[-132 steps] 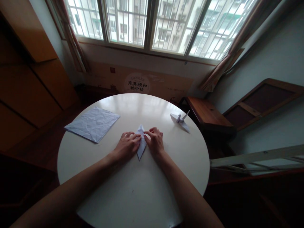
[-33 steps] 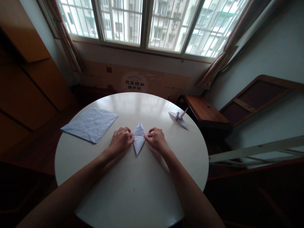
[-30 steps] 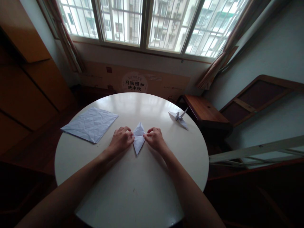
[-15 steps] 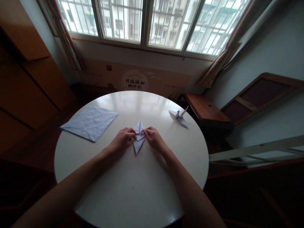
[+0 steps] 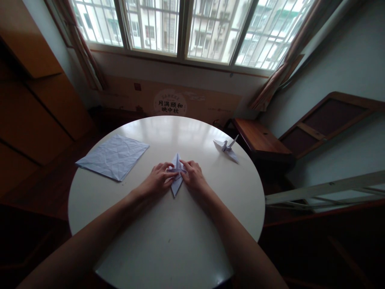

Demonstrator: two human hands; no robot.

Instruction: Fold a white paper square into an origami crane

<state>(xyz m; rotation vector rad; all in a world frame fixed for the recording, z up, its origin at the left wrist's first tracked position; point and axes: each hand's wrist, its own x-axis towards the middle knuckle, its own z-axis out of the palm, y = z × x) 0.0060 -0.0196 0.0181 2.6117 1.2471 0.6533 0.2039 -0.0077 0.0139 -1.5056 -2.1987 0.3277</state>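
A folded sheet of white paper (image 5: 177, 188), shaped like a narrow diamond with flaps, lies on the white round table (image 5: 168, 249) between my hands. From the left, my left hand (image 5: 159, 176) presses on it, thumb and forefinger gripping its side near the middle fold. My right hand (image 5: 192, 174) grips the opposite side, its forefinger resting by the upper flap. Both sets of fingertips cover parts of the folds. Farther right stands a finished paper crane (image 5: 227, 148) with wings spread, touched by neither hand.
Creased, unfolded paper (image 5: 116, 156) lies flat at the table's left side. Beyond the right edge is a low wooden stool or bench (image 5: 261, 138). An orange cabinet (image 5: 42, 112) stands at left, and a barred window (image 5: 180, 28) spans the back.
My fingers have shifted on the folded paper: the left thumb now reaches across its middle, and the right forefinger has moved up and inward. The flaps around the centre look different.
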